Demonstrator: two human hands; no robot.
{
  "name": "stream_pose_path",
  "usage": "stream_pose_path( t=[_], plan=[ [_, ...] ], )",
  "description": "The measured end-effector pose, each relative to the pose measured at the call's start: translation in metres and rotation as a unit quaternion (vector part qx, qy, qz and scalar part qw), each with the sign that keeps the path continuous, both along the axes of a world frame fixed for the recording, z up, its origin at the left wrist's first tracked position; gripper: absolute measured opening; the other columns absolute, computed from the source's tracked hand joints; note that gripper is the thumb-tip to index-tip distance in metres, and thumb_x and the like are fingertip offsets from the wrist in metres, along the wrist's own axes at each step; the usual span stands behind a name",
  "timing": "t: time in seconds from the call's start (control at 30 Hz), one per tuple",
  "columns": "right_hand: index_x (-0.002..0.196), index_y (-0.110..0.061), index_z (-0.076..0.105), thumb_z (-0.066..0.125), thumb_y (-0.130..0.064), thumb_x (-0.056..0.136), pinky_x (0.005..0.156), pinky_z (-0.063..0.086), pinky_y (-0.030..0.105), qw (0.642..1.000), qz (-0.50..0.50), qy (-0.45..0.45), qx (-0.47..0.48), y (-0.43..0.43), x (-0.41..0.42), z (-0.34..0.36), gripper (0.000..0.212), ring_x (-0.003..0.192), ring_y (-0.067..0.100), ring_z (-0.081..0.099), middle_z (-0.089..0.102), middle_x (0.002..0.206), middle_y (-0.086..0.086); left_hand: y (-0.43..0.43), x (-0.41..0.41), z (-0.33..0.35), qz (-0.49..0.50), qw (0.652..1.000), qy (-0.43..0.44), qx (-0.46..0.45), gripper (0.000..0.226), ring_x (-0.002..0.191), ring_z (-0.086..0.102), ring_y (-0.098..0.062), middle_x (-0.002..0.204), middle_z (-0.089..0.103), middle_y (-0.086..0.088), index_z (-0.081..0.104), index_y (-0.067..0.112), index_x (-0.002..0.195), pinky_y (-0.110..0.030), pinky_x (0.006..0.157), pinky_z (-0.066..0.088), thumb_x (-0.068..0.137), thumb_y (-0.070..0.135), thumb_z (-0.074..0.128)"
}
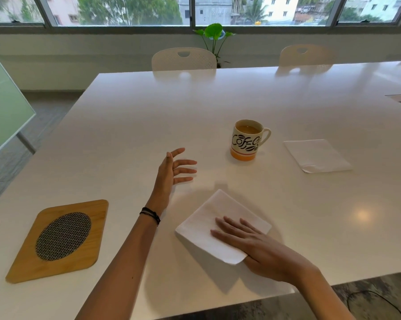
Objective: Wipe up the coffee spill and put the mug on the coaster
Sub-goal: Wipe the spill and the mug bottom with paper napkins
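The right hand [257, 245] lies flat, fingers spread, pressing a folded paper napkin [214, 224] near the table's [125, 125] near edge, likely blotting; the left hand [171, 170] hovers open, empty. The coffee mug [246, 140] stands mid-table, the wooden coaster [58, 241] toward the near left corner

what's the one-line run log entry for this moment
right hand flat on napkin | left hand open, in air | mug on table, off coaster | spare napkin right of mug
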State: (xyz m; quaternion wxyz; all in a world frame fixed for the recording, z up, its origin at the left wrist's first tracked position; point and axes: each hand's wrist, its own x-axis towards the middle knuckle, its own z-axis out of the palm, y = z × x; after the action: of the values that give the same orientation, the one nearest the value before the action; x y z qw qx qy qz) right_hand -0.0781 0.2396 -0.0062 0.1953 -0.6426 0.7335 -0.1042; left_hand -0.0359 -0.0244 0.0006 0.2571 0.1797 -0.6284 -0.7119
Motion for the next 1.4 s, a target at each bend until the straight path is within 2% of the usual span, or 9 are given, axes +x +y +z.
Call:
stream_pose_path(
  t=[0.07, 0.13, 0.2, 0.27, 0.37, 0.9, 1.07, 1.27, 1.4],
  plan=[
    [0.141, -0.048, -0.005, 0.021, -0.017, 0.098, 0.111, -0.020, 0.022, 1.000, -0.001, 0.006, 0.006, 0.005, 0.004, 0.000, 0.059, 0.136, -0.005, -0.022, -0.013, 0.154, -0.017, 0.001, 0.000, 0.000, -0.002, 1.000, 0.001, -0.002, 0.049, 0.080, 0.071, -0.018, 0.098, 0.071, -0.003, 0.049, 0.020, 0.125, -0.026, 0.064, 0.057, 0.099, 0.045, 0.017],
    [0.141, -0.045, -0.007, 0.019, -0.022, 0.097, 0.113, -0.019, 0.028, 1.000, -0.004, 0.020, 0.011, 0.008, 0.010, -0.002, 0.056, 0.136, -0.003, -0.023, -0.015, 0.154, -0.014, 0.001, 0.000, 0.000, -0.003, 1.000, 0.002, -0.004, 0.049, 0.080, 0.071, -0.017, 0.099, 0.071, -0.004, 0.049, 0.020, 0.126, -0.026, 0.064, 0.057, 0.099, 0.044, 0.017],
    [0.141, -0.043, -0.012, 0.016, -0.038, 0.096, 0.112, -0.022, 0.034, 0.999, -0.005, 0.046, 0.014, 0.009, 0.018, -0.005, 0.053, 0.137, 0.002, -0.027, -0.021, 0.153, -0.010, 0.001, 0.000, 0.000, -0.004, 1.000, 0.002, -0.006, 0.049, 0.080, 0.071, -0.017, 0.099, 0.070, -0.004, 0.049, 0.019, 0.126, -0.026, 0.064, 0.057, 0.099, 0.044, 0.017],
    [0.139, -0.044, -0.019, 0.014, -0.056, 0.091, 0.109, -0.028, 0.034, 0.998, -0.009, 0.068, 0.011, 0.010, 0.028, -0.009, 0.060, 0.136, 0.007, -0.031, -0.029, 0.150, -0.007, 0.001, 0.000, 0.000, -0.004, 1.000, 0.001, -0.008, 0.049, 0.080, 0.071, -0.017, 0.099, 0.070, -0.005, 0.048, 0.018, 0.126, -0.026, 0.064, 0.057, 0.099, 0.043, 0.016],
    [0.139, -0.042, -0.021, 0.014, -0.067, 0.086, 0.107, -0.030, 0.034, 0.995, -0.034, 0.093, -0.003, 0.007, 0.038, -0.014, 0.068, 0.135, 0.011, -0.035, -0.033, 0.148, -0.005, 0.001, 0.000, -0.001, -0.005, 1.000, 0.001, -0.010, 0.049, 0.079, 0.071, -0.016, 0.099, 0.070, -0.006, 0.049, 0.018, 0.126, -0.026, 0.065, 0.058, 0.099, 0.043, 0.016],
    [0.137, -0.044, -0.023, -0.003, -0.069, 0.083, 0.106, -0.030, 0.033, 0.994, -0.075, 0.077, -0.001, 0.000, 0.046, -0.015, 0.063, 0.134, 0.009, -0.035, -0.030, 0.150, -0.006, 0.001, -0.001, -0.001, -0.004, 1.000, -0.001, -0.003, 0.049, 0.080, 0.071, -0.019, 0.097, 0.071, -0.004, 0.051, 0.021, 0.123, -0.027, 0.063, 0.057, 0.098, 0.047, 0.018],
    [0.136, -0.043, -0.025, 0.002, -0.072, 0.082, 0.107, -0.028, 0.032, 0.994, -0.081, 0.078, 0.000, -0.005, 0.047, -0.014, 0.066, 0.134, 0.010, -0.036, -0.032, 0.149, -0.004, 0.001, -0.001, -0.001, -0.006, 1.000, -0.004, -0.003, 0.048, 0.080, 0.071, -0.018, 0.098, 0.071, -0.004, 0.052, 0.023, 0.121, -0.026, 0.063, 0.057, 0.098, 0.046, 0.017],
    [0.136, -0.038, -0.027, 0.013, -0.078, 0.077, 0.107, -0.029, 0.031, 0.994, -0.066, 0.085, 0.008, -0.015, 0.043, -0.013, 0.082, 0.133, 0.013, -0.038, -0.036, 0.147, 0.001, 0.001, 0.000, -0.001, -0.006, 1.000, -0.002, -0.005, 0.049, 0.079, 0.071, -0.017, 0.098, 0.071, -0.004, 0.050, 0.020, 0.124, -0.025, 0.063, 0.057, 0.098, 0.045, 0.016],
    [0.142, -0.039, -0.014, 0.024, -0.064, 0.087, 0.105, -0.032, 0.034, 0.996, -0.037, 0.079, 0.007, -0.014, 0.037, -0.009, 0.072, 0.135, 0.013, -0.035, -0.030, 0.150, 0.002, 0.002, -0.001, -0.001, -0.008, 1.000, -0.004, -0.011, 0.049, 0.079, 0.071, -0.017, 0.099, 0.070, -0.005, 0.050, 0.021, 0.124, -0.025, 0.063, 0.057, 0.099, 0.045, 0.016]
  ],
)
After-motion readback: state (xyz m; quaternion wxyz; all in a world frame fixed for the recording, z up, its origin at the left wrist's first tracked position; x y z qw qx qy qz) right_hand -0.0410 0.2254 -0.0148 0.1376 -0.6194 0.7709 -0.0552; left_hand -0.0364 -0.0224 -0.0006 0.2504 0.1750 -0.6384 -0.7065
